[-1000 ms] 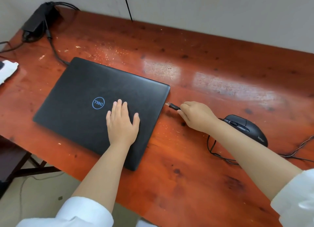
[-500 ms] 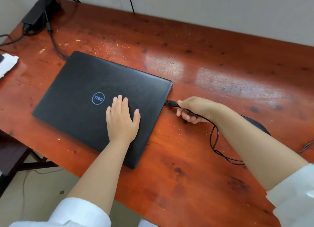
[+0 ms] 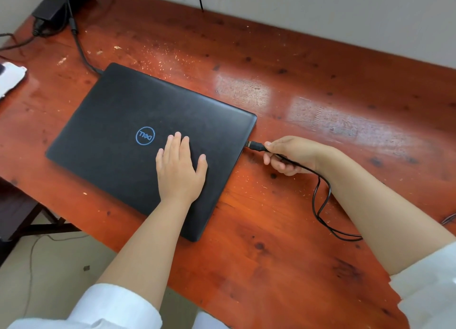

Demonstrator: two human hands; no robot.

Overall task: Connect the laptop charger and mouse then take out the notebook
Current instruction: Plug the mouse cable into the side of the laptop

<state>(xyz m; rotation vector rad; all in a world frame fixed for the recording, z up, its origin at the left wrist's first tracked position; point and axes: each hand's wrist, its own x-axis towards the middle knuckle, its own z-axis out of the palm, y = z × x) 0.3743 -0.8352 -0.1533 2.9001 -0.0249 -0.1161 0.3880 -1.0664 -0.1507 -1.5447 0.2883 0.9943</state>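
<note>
- Head view shows the right hand (image 3: 287,156) pinching the plug (image 3: 256,146) of the mouse cable, thumb and forefinger closed on its rear end, the other fingers curled round the cable (image 3: 320,193) beneath.
- A second ago that plug hung a little clear of the laptop (image 3: 138,131); now its metal tip is at the port in the laptop's right side, touching or just entering. I cannot tell how far in it sits.
- The left hand (image 3: 179,168) stays flat on the closed lid, fingers straight and slightly spread, gripping nothing, simply pressing the laptop down so it won't slide.
- The mouse, plain to see beside the right wrist a second ago, is now hidden behind the right forearm; only its cable loops out toward the counter's near edge.
- The charger cable (image 3: 79,42) runs from the power brick (image 3: 53,4) at the counter's far left corner to the laptop's far corner, and looks plugged in, though the joint itself is too small to confirm.
- By my reading, the charger step is likely done and the mouse step is nearly finished, wanting a last firm push.
- No notebook is in sight; that part has not been started.
</note>
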